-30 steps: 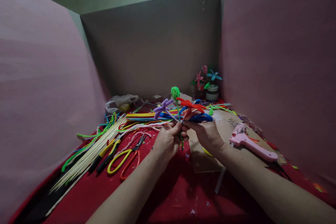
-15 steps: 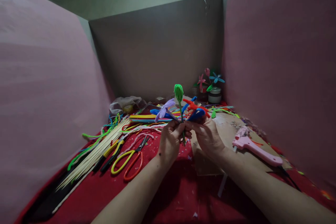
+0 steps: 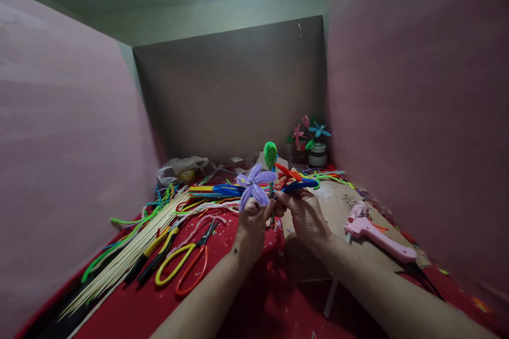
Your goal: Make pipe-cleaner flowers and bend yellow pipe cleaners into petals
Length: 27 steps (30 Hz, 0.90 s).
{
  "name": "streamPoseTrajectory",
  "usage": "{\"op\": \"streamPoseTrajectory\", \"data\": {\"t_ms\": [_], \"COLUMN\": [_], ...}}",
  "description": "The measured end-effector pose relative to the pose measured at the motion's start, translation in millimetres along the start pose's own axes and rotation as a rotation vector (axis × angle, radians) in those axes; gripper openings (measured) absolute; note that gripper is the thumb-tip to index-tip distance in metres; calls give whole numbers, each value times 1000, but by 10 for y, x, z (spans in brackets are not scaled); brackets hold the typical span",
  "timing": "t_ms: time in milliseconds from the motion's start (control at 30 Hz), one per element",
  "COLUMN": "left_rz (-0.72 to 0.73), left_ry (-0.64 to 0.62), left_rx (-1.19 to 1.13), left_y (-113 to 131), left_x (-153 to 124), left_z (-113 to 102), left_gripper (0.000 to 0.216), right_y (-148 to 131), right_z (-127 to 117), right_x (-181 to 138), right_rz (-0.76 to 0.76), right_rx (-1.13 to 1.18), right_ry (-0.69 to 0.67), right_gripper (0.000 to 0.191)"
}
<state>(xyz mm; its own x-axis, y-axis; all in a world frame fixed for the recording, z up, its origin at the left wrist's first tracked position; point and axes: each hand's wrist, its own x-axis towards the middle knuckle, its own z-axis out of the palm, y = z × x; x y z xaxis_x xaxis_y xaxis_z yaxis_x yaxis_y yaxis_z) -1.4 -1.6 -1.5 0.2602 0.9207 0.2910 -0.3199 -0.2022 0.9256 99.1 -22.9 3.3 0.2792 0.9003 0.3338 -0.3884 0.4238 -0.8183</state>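
Observation:
Both hands meet in the middle over the red cloth, closed around the stems of a pipe-cleaner flower bunch. My left hand (image 3: 252,228) pinches the stems from the left, just under a purple flower (image 3: 254,185) that faces me. A green bud (image 3: 270,154) stands upright at the top. My right hand (image 3: 306,214) grips from the right, fingertips touching the stems below an orange-red flower (image 3: 289,172). Blue leaf loops (image 3: 300,185) spread out sideways above the fingers. The stem ends poke out below; the exact grip point is partly hidden by the fingers.
At left lie thin wooden sticks (image 3: 123,254), pliers (image 3: 155,254) and scissors (image 3: 191,262). Several coloured pipe cleaners (image 3: 202,195) lie behind. On the right a pink glue gun (image 3: 377,235) rests on cardboard (image 3: 310,267). Finished flowers in a jar (image 3: 317,154) stand at the back.
The purple flower has turned to face me and opened out to view. The blue loops now lie flatter and more sideways. Both hands keep their grip, and the camera view has tilted up slightly.

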Motion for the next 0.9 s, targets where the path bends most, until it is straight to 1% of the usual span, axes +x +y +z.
{"op": "streamPoseTrajectory", "data": {"t_ms": [133, 233, 400, 500, 567, 633, 800, 900], "left_rz": [4, 8, 23, 21, 23, 21, 20, -34], "left_ry": [-32, -16, 50, 27, 30, 53, 37, 48], "left_rx": [-19, 21, -19, -79, -59, -3, -1, 6], "left_y": [-75, -49, -27, -59, -71, -66, -11, 2], "left_x": [5, -17, -44, -48, -49, -52, -66, -61], "left_z": [-38, -27, 43, 54, 51, 50, 20, -23], "left_gripper": [17, 19, 23, 23, 21, 20, 20, 21], "right_y": [-19, 15, 20, -45, -79, -84, 6, 61], "right_z": [-20, -24, 4, 54, 86, 102, 58, 24], "right_x": [22, 30, -18, -66, -87, -92, -35, 9], "right_rz": [-72, -96, -134, -103, -82, -60, 6, 54], "right_rx": [-149, -119, -84, -82, -44, 14, 160, 236], "right_ry": [56, 70, 15, 31, 35, 5, -16, -23], "right_gripper": [17, 13, 8, 10, 11, 13, 11, 12]}}
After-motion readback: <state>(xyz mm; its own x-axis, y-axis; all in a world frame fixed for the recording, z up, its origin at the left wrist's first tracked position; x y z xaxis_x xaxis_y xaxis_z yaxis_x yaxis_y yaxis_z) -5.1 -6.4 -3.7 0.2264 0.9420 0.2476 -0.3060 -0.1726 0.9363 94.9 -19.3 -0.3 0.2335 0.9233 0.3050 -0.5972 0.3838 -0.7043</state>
